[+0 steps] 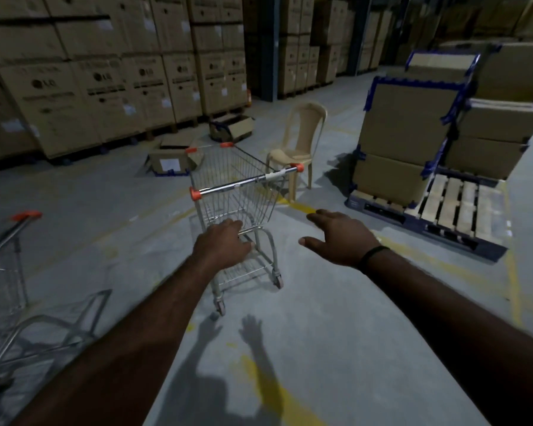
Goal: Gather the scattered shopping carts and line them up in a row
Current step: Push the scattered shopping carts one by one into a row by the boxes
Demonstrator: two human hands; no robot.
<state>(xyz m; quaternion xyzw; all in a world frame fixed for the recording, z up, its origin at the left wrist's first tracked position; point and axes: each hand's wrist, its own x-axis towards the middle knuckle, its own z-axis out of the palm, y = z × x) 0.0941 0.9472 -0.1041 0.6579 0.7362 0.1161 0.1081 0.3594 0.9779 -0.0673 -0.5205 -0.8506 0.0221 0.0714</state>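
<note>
A silver wire shopping cart (237,192) with orange corner caps stands on the concrete floor ahead of me, its chrome handle bar (246,181) facing me. My left hand (222,242) is stretched out in front of the cart's lower frame, fingers relaxed, below the handle and holding nothing. My right hand (339,238) hovers open to the right of the cart, fingers spread, a black band on the wrist. A second cart (13,272) with an orange-capped handle stands at the left edge, partly cut off.
A beige plastic chair (299,142) stands just behind the cart on the right. A pallet (437,216) stacked with taped cardboard boxes sits at right. Tall stacks of boxes (105,81) line the back left, with loose open boxes (170,161) on the floor.
</note>
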